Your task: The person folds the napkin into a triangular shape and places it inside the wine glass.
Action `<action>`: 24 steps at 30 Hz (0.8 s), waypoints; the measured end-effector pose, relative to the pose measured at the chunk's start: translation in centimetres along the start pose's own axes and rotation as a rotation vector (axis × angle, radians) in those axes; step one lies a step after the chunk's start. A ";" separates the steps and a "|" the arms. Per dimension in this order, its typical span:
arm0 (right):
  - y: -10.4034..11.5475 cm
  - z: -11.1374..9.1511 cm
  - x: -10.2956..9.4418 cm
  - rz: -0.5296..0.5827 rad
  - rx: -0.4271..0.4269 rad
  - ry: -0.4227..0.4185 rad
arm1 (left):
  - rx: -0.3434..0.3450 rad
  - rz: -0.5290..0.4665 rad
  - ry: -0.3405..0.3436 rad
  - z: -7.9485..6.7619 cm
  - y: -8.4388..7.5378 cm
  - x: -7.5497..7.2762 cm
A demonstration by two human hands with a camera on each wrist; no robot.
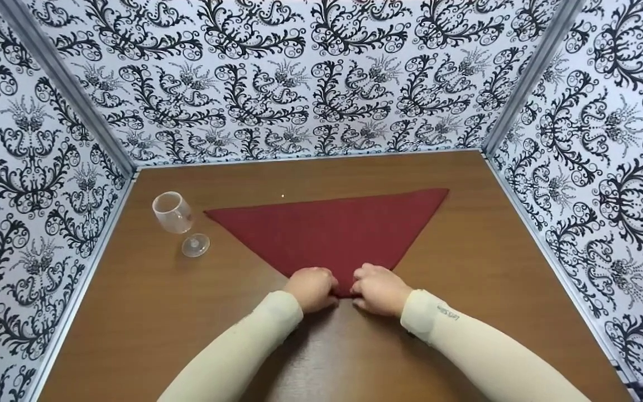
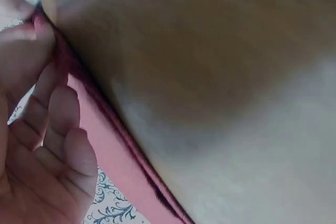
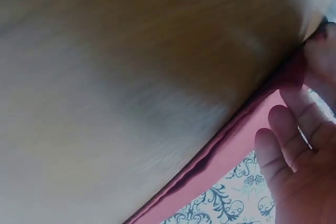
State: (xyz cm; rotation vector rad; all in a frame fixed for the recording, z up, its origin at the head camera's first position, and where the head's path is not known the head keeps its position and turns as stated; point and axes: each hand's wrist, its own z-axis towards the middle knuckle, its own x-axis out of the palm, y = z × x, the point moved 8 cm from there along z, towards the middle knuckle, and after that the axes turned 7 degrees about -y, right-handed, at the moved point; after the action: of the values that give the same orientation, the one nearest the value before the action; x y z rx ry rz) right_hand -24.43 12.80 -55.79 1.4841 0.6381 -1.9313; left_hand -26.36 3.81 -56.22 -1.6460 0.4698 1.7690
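A dark red cloth napkin [image 1: 327, 234] lies flat on the table, wide along its far edge and narrowing to a short near edge. At the left of that near edge my left hand [image 1: 311, 287] pinches the cloth; the left wrist view shows its thumb and index finger on the folded edge, the other fingers bent loosely. My right hand [image 1: 382, 291] pinches the same edge a short way to the right, and its remaining fingers [image 3: 283, 129] lie beside the cloth in the right wrist view. Layers of the fold [image 2: 126, 135] show along the edge.
A clear stemmed glass [image 1: 173, 213] stands on the table left of the napkin's far left corner. The brown wooden table [image 1: 148, 312] is bounded by black-and-white patterned walls [image 1: 310, 84] at the back and both sides. A tiny pale speck [image 1: 283, 196] lies behind the napkin.
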 end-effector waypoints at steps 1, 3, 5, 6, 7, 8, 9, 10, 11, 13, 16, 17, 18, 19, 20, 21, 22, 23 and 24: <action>0.0 -0.1 0.1 -0.006 -0.016 -0.001 | 0.010 0.015 0.003 0.0 -0.1 0.1; -0.1 -0.1 0.1 -0.017 -0.034 -0.005 | 0.017 0.026 0.011 0.1 -0.1 0.2; -0.1 0.0 0.2 -0.028 -0.047 -0.015 | 0.011 0.027 0.012 0.3 -0.1 0.4; 0.0 0.1 0.2 -0.035 -0.056 -0.025 | 0.005 0.028 0.010 0.4 -0.1 0.4; 0.1 0.2 0.2 -0.044 -0.065 -0.036 | 0.001 0.027 0.006 0.5 -0.1 0.4; 0.2 0.3 0.2 -0.054 -0.072 -0.047 | -0.004 0.027 0.002 0.5 -0.1 0.4; 0.3 0.4 0.2 -0.060 -0.073 -0.055 | -0.010 0.030 -0.002 0.6 0.0 0.3; 0.3 0.4 0.2 -0.063 -0.070 -0.064 | -0.014 0.033 -0.006 0.6 0.0 0.2; 0.3 0.4 0.1 -0.063 -0.065 -0.070 | -0.018 0.035 -0.009 0.7 0.0 0.2; 0.3 0.5 0.1 -0.055 -0.043 -0.076 | -0.023 0.040 -0.011 0.8 0.1 0.1; 0.0 0.5 0.3 -0.020 0.006 -0.056 | -0.033 0.040 -0.004 0.8 0.2 0.2; -0.2 0.5 0.3 0.001 0.031 -0.043 | -0.040 0.037 0.002 0.8 0.3 0.2; -0.5 0.5 0.5 0.025 0.060 -0.029 | -0.051 0.033 0.010 0.8 0.4 0.2; -0.8 0.5 0.6 0.051 0.093 -0.016 | -0.065 0.026 0.020 0.8 0.5 0.3; -1.1 0.5 0.7 0.073 0.128 -0.006 | -0.084 0.017 0.030 0.8 0.7 0.4; -1.4 0.4 0.8 0.093 0.163 0.001 | -0.107 0.004 0.041 0.7 0.9 0.4; -1.7 0.4 0.9 0.106 0.188 0.005 | -0.133 -0.013 0.050 0.7 1.2 0.5; -1.8 0.5 0.9 0.113 0.198 0.006 | -0.157 -0.030 0.057 0.8 1.4 0.5; -1.8 0.5 1.0 0.111 0.193 0.007 | -0.177 -0.047 0.062 0.8 1.6 0.6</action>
State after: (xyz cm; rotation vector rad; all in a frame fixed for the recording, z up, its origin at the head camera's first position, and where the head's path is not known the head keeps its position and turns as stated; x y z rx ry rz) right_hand -26.25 13.53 -56.57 1.6078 0.3715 -1.9468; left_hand -27.99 3.34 -56.99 -1.8232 0.3064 1.7715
